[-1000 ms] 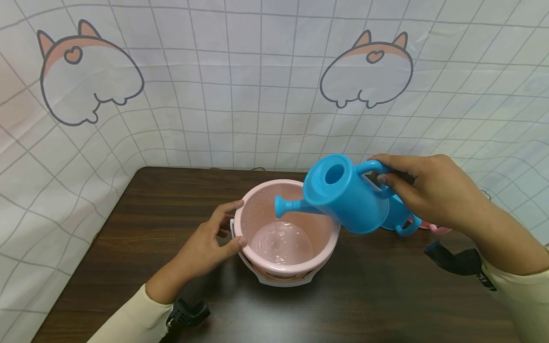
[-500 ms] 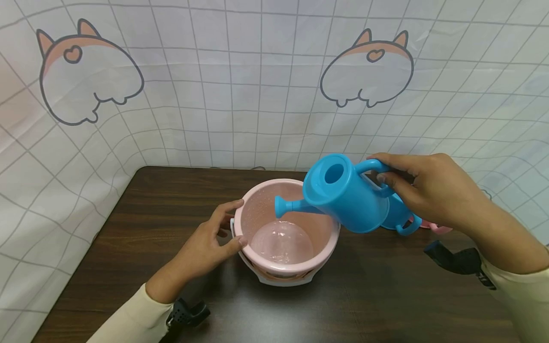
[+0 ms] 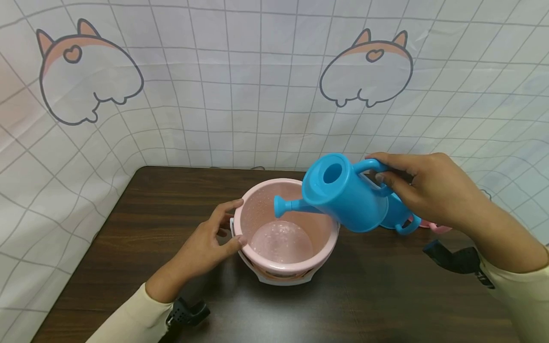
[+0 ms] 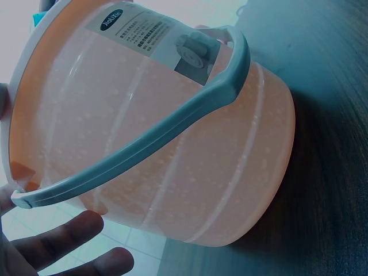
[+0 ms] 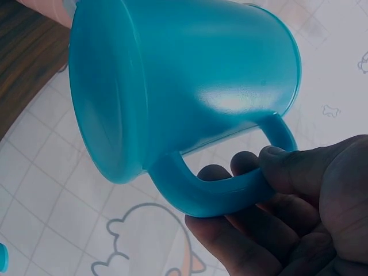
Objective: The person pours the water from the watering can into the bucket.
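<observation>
A pink bucket (image 3: 286,267) with a pale carrying handle (image 4: 155,141) stands upright on the table, shallow clear water (image 3: 280,243) inside it. At its left rim, my left hand (image 3: 206,245) touches the edge with thumb and a finger spread apart. Two other fingers (image 4: 60,240) extend clear of the bucket in the left wrist view. My right hand (image 3: 433,188) grips the handle of a blue watering can (image 3: 360,207), fingers curled round it. The can tilts left, its spout over the bucket's opening. Whether water leaves the spout is hard to tell.
Behind the watering can, partly hidden, sits another blue item with a handle (image 3: 408,227). A pink handle-like piece (image 3: 439,229) shows beside it. The dark wooden table (image 3: 369,295) meets a white gridded curtain (image 3: 206,128) at the back and left.
The ripples and highlights on the bucket's water look different. Both hands, the bucket and the tilted watering can stay almost where they were.
</observation>
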`<state>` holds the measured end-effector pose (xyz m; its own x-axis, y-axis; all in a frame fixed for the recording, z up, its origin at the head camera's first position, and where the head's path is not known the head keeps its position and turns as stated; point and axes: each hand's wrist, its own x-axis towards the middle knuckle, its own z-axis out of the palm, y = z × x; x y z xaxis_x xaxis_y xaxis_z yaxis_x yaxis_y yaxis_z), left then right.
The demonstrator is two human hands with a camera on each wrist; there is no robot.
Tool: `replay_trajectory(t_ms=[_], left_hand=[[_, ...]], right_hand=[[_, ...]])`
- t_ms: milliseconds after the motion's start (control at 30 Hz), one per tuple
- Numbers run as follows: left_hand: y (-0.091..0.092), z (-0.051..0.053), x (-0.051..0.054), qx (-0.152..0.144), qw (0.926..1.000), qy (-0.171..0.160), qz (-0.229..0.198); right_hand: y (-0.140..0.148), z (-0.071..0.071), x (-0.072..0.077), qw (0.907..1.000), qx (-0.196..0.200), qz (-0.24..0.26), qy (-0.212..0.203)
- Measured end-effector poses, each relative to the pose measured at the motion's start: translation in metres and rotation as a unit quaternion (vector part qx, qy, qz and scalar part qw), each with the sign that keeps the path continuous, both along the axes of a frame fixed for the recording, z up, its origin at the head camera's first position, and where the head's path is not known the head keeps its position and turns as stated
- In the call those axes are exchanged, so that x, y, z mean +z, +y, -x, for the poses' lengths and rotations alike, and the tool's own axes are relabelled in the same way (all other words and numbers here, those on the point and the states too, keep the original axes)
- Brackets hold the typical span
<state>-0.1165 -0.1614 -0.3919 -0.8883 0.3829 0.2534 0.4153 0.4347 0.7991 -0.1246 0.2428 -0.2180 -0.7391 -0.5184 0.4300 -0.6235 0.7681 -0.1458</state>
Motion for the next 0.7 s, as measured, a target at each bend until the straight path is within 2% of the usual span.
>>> replay_trajectory(t_ms=[700], left_hand=[[-0.0001,0.0006,-0.0008,-0.002,1.0,0.003,0.0]], right_hand=[[0.0006,0.0004,-0.001,1.0,0.004,0.0,0.008]])
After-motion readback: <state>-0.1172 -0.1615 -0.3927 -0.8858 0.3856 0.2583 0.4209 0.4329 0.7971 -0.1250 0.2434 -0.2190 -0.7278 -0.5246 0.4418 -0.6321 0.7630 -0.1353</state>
